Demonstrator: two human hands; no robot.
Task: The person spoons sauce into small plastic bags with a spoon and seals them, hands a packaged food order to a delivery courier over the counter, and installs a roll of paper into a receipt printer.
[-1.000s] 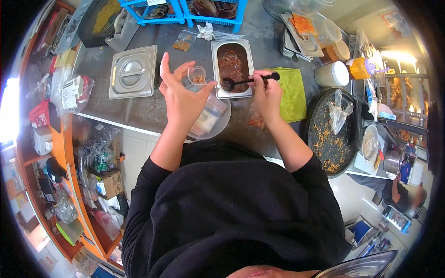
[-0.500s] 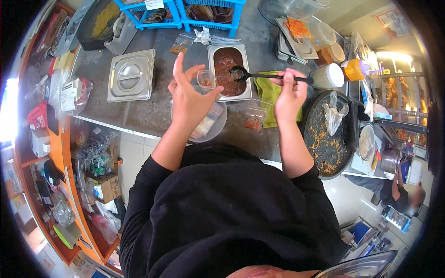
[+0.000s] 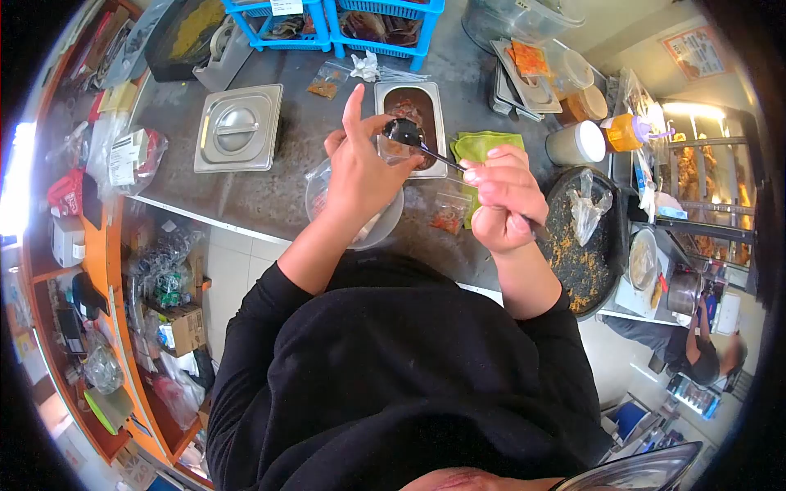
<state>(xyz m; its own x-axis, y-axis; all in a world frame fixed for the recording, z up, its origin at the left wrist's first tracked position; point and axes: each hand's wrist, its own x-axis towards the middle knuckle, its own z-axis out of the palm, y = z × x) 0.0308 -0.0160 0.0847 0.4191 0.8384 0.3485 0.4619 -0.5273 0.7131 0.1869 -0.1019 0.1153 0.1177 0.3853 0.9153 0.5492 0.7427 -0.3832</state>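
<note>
My right hand [image 3: 506, 200] is closed around the handle of a black spoon [image 3: 403, 131], whose bowl is tipped beside my left hand [image 3: 358, 168]. Between the thumb and fingers of my left hand is a small clear plastic cup [image 3: 394, 153], partly hidden by the spoon. Just beyond both hands, a steel food pan [image 3: 440, 123] contains dark red-brown chunky sauce [image 3: 404, 104]. Below my left wrist sits a round translucent bowl [image 3: 391, 222] with pale items inside, mostly covered by the arm.
A lidded steel pan [image 3: 233, 131] stands left. Right of the sauce lie a green cloth [image 3: 483, 146] and a zip bag [image 3: 449, 217]. Farther right are a white-lidded jar [image 3: 575, 144] and a black crumb-covered tray [image 3: 583, 270]. Blue baskets [image 3: 381, 29] stand behind. Another person [image 3: 711, 356] is far right.
The spoon has lifted out of the sauce and come to the small cup, its handle now slanting down toward me. My right hand has turned over around the handle.
</note>
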